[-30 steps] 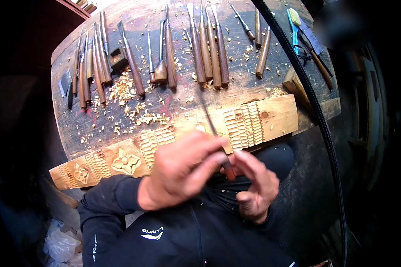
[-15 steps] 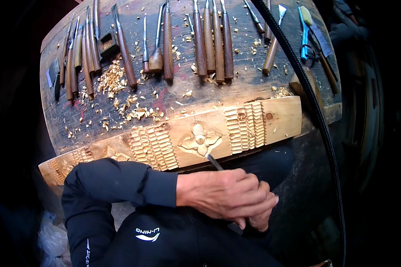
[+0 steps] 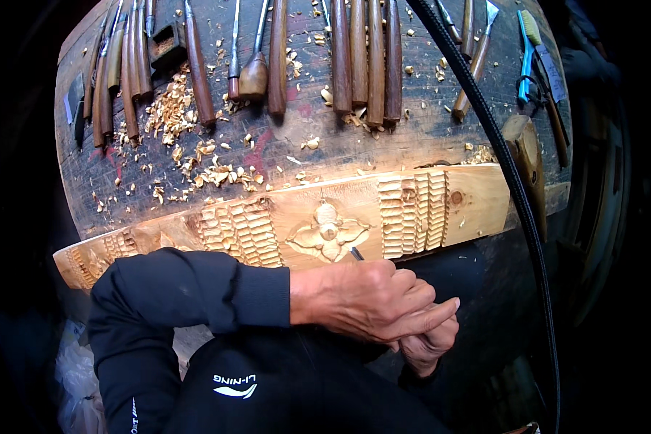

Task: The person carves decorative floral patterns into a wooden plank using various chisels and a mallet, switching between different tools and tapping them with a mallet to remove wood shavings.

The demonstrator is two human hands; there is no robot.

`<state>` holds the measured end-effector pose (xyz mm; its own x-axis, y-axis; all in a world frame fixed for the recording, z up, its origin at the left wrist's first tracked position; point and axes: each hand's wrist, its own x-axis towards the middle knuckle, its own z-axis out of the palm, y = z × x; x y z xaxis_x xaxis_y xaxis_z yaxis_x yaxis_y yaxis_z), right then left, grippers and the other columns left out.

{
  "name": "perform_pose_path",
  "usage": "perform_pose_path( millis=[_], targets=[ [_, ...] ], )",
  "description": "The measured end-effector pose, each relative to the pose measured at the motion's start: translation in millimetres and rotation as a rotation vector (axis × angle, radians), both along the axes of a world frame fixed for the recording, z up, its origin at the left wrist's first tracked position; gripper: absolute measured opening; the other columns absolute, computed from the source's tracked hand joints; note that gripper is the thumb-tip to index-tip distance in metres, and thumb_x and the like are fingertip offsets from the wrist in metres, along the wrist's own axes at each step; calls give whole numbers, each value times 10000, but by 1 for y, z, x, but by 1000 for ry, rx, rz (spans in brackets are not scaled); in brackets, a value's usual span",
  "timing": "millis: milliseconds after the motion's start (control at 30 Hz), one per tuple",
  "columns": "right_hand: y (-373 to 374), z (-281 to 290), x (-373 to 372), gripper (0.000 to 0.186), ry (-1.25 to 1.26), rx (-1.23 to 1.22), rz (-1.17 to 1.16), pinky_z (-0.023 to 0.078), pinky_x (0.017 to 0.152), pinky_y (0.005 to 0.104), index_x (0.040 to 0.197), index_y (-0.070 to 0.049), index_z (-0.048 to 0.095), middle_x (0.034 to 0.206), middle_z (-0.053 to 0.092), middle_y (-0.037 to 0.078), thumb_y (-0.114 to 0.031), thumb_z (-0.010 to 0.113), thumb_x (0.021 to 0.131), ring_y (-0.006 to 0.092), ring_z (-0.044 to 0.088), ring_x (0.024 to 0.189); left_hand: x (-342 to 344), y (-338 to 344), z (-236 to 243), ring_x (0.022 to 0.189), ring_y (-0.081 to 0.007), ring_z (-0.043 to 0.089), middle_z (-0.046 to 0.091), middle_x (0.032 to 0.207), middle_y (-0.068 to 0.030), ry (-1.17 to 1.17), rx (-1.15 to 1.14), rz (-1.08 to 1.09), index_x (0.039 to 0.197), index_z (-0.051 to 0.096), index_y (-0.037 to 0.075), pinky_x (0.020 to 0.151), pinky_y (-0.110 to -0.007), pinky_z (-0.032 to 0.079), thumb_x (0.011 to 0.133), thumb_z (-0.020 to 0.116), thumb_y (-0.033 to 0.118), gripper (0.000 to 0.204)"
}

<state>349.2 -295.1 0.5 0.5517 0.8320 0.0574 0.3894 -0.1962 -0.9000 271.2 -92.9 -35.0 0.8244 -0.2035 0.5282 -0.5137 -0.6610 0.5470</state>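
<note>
Carved board (image 3: 289, 210): along the bench (image 3: 362, 148) edge, likely stiff, flower (image 3: 329, 233) fragile; best steadied by its plain right end (image 3: 481, 199)
Chisel (image 3: 356, 254): tip at the flower, probably light
Left hand (image 3: 369, 300): fingers curled around the chisel
Right hand (image 3: 432, 346): beneath, grip unclear

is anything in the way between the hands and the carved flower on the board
Nothing visible: the carving tool pokes out from under the left hand, by the lower right of the carved flower. The shavings pile lies beyond the board, outside that path.

Blue brush (image 3: 526, 61), black braided cable (image 3: 479, 94), pale plastic bag (image 3: 78, 380)
</note>
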Motion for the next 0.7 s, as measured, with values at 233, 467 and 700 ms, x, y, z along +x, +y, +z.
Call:
perform_pose_path(
  millis=[233, 467, 700],
  targets=[
    [16, -10, 8, 261, -286, 53, 96, 546, 599, 369, 969, 29, 731, 831, 717, 133, -66, 898, 793, 306, 739, 722, 0, -4, -5, 672, -96, 533, 536, 877, 21, 0, 32, 35, 1486, 643, 43, 507, -251, 371, 911, 665, 300, 631],
    [14, -24, 8, 273, -314, 53, 57, 489, 557, 377, 986, -22, 684, 830, 656, 105, -128, 889, 841, 293, 684, 691, 2, -5, -6, 653, -95, 525, 602, 956, -17, -43, 9, 53, 1465, 648, 29, 495, -246, 392, 966, 634, 269, 553],
    [12, -17, 15, 299, -455, 20, 174, 484, 563, 378, 1007, -20, 695, 842, 668, 81, -146, 908, 840, 263, 683, 691, 3, -3, -6, 609, -101, 554, 599, 954, -37, -57, -26, 46, 1371, 639, 10, 468, -264, 429, 967, 636, 283, 487]
  ],
)
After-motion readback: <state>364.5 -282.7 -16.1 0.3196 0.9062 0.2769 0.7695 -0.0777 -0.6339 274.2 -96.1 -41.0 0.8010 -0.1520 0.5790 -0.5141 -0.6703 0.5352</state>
